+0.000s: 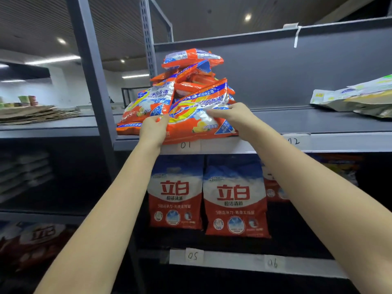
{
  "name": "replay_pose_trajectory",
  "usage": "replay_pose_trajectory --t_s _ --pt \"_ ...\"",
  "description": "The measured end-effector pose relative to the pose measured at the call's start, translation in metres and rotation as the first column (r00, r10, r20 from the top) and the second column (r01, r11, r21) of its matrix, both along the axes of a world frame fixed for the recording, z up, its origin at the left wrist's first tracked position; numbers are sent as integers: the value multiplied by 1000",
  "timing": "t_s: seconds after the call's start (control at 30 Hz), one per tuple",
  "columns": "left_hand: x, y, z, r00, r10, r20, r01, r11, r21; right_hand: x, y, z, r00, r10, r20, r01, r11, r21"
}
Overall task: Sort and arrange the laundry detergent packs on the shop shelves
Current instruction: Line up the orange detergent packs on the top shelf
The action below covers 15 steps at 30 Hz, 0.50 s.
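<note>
**Squaring up the orange heap**

Above the 01 label (186,144), on the upper shelf (318,143), the orange packs (182,90) sit in a loose, tilted heap, and you have both hands on the front pack (197,122), which lies lowest and nearest the shelf's edge. Your left hand (153,129) curls round its left corner, thumb on top, pinching the film. Your right hand (234,115) lies across its upper right part with fingers mostly straight, pressing rather than clutching.

Judging by the lean of the heap, draw this pack out slowly and level, because the packs above the label rest partly on it and could slide off the front. Keep the right hand flat as a brace while the left leads. Set it down square to the label before taking the next.

Below the label, two red-and-blue bags (235,198) stand upright side by side. Your right forearm covers most of a third bag to their right. Far right of the label, pale packs (356,98) are cut off by the frame edge, and their print is unreadable. Whatever lies behind the heap cannot be seen.
</note>
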<state>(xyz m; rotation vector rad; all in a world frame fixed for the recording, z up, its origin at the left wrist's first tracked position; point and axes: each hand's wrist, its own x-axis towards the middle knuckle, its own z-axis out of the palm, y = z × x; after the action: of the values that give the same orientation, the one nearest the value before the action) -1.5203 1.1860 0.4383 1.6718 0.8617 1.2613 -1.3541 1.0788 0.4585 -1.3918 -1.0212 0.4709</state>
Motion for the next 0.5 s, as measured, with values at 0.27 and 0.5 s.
replay_pose_trajectory --t_s 0.27,0.5 --pt "-1 -32 4 961 -204 188 233 961 -149 -11 -52 -6 996 -87 -16 88 982 169" --pt "4 -81 -9 844 -433 317 494 858 -140 -13 -112 -42 989 -150 6 139 929 342"
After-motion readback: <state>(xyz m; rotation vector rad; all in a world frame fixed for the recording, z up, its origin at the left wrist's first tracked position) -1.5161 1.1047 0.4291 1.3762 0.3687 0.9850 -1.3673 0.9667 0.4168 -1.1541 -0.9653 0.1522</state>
